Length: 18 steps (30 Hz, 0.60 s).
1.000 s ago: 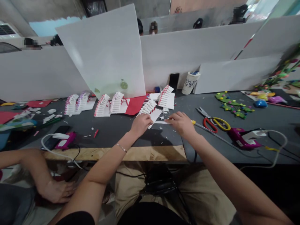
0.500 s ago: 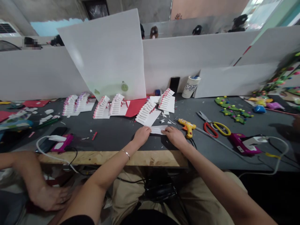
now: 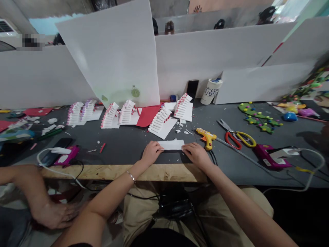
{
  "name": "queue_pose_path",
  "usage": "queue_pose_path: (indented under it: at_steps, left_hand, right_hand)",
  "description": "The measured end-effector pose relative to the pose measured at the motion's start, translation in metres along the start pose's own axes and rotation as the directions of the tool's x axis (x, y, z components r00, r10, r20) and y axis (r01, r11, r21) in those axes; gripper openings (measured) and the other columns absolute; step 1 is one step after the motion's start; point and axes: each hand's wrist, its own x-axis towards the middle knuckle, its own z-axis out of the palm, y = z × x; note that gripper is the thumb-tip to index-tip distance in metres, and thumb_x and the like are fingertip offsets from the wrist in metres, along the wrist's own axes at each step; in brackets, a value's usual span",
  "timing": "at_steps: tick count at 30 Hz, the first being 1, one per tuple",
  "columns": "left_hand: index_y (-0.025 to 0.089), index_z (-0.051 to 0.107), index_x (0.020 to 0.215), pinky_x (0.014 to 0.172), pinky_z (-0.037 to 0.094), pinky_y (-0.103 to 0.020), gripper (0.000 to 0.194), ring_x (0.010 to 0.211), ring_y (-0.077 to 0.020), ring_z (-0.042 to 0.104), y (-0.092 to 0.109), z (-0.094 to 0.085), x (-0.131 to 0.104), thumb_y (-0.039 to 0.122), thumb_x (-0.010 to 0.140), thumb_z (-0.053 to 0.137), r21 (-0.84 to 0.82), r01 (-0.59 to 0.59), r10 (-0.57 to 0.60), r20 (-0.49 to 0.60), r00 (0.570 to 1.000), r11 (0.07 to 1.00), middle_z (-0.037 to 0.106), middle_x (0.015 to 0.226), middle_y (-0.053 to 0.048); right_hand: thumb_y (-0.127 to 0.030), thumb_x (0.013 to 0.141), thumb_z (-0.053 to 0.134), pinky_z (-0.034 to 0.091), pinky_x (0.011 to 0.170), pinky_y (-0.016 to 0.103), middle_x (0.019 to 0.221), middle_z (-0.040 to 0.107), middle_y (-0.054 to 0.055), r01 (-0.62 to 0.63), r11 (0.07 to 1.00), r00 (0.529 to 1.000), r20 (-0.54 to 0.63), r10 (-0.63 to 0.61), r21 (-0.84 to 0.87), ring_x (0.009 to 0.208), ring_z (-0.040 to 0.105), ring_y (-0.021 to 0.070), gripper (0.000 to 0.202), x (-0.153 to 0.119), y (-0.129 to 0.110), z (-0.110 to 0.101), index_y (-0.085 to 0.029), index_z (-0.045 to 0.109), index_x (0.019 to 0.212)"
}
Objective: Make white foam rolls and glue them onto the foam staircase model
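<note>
A folded strip of white paper [image 3: 171, 145] lies low over the dark tabletop in front of me. My left hand [image 3: 151, 152] pinches its left end, fingers closed. At the other end, my right hand [image 3: 196, 154] is closed with thumb and fingertips on the paper's near corner. Just beyond the strip sits a white card with cotton swabs [image 3: 159, 120] fanned across it. A second swab fan with red tips [image 3: 183, 105] lies behind that one. To the right of my right hand rests a yellow glue gun [image 3: 207, 137].
Scissors with red and yellow handles [image 3: 236, 138] lie right of the glue gun. Magenta power blocks [image 3: 268, 156] with cables sit at both sides. A white cup [image 3: 211, 92] and a phone [image 3: 192, 88] stand at the back. A co-worker's hand [image 3: 55, 214] is at lower left.
The paper strip looks flatter and shows more of its white face. My hands have spread slightly apart, the left shifting left and the right shifting right. The camera view has tilted down a little.
</note>
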Motion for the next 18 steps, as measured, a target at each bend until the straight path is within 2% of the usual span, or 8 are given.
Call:
queue_pose_path:
  at_steps: [4,7,13,18]
  left_hand:
    - [0.024,0.074,0.081,0.084,0.039,-0.037,0.012,0.093,-0.0207,0.055,0.0,-0.001,0.003,0.032,0.084,0.066,0.014,0.187,-0.187,-0.01,0.982,0.982,0.067,0.091,-0.003]
    - [0.023,0.074,0.078,0.084,0.036,-0.038,0.018,0.096,-0.0219,0.055,0.0,-0.001,0.005,0.036,0.085,0.064,0.035,0.268,-0.268,-0.008,0.963,0.963,0.067,0.095,-0.003]
    - [0.021,0.072,0.076,0.084,0.035,-0.038,0.023,0.098,-0.023,0.054,-0.002,-0.001,0.008,0.038,0.087,0.06,0.061,0.319,-0.32,0.007,0.948,0.946,0.067,0.099,-0.004]
    - [0.021,0.07,0.075,0.084,0.035,-0.038,0.023,0.098,-0.0225,0.054,-0.003,0.001,0.008,0.038,0.086,0.059,0.053,0.316,-0.317,0.01,0.948,0.947,0.067,0.098,-0.003]
  right_hand:
    - [-0.03,0.092,0.05,0.042,0.075,0.034,0.084,0.07,0.007,-0.102,0.995,0.994,-0.039,0.102,-0.002,0.078,0.06,0.021,0.027,0.009,0.009,0.007,-0.02,0.066,0.072]
    - [-0.031,0.09,0.053,0.039,0.071,0.034,0.077,0.066,0.007,-0.166,0.986,0.985,-0.059,0.165,-0.022,0.072,0.057,0.0205,0.028,0.013,0.013,0.012,-0.019,0.063,0.066]
    - [-0.033,0.09,0.051,0.035,0.068,0.033,0.08,0.064,0.008,-0.228,0.972,0.972,-0.074,0.223,-0.063,0.074,0.053,0.0212,0.029,0.014,0.008,0.015,-0.019,0.064,0.068]
    - [-0.04,0.088,0.056,0.035,0.07,0.033,0.092,0.067,0.007,-0.218,0.976,0.974,-0.074,0.216,-0.018,0.081,0.054,0.0214,0.024,0.01,0.008,0.013,-0.022,0.07,0.084]
